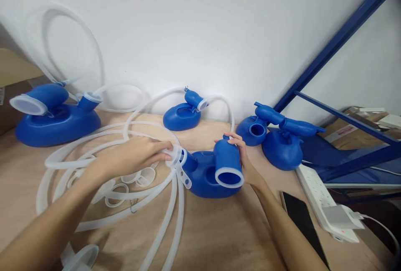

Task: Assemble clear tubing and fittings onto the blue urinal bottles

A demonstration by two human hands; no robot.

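Observation:
My left hand point(147, 152) pinches a translucent white cap point(174, 156) at the neck of a blue bottle point(200, 179) in the middle of the table. From the cap hangs a small white strap with holes point(184, 179). My right hand point(242, 152) is wrapped round the back and right side of a blue funnel-shaped piece point(227, 160) with a white rim, which sits over the bottle's right part, its opening facing me. Some of my right fingers are hidden behind the piece.
Coiled clear tubing point(106, 221) and loose clear caps point(145, 177) lie at the left. Blue bottles stand at the far left point(59, 126), back point(181, 117) and right point(282, 149). A phone point(302, 225) lies beside a power strip point(319, 195); a blue metal frame point(338, 45) rises behind.

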